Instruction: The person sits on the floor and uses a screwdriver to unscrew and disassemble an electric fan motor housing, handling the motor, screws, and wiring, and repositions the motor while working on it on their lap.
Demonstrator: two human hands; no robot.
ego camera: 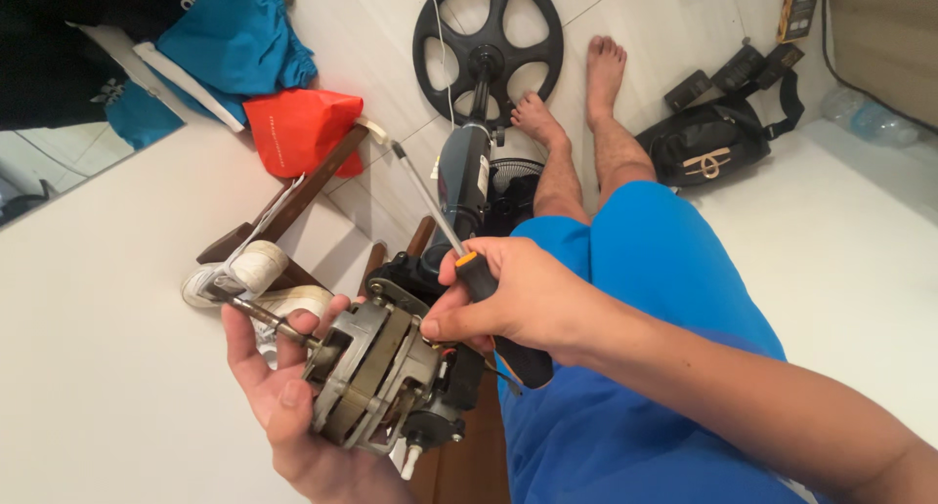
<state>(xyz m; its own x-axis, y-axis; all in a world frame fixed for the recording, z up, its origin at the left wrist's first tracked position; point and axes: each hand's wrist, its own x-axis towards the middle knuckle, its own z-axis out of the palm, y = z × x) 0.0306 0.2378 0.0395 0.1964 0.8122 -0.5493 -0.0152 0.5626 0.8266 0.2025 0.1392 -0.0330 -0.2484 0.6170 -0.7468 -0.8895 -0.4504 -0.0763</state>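
Fan motor (376,377) in left hand (283,406), screwdriver (479,279) in right hand (518,299)

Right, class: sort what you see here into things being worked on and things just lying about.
In hand:
left hand
electric motor
right hand
screwdriver

Lying about:
fan base
red bag
blue cloth
black bag
plastic bottle
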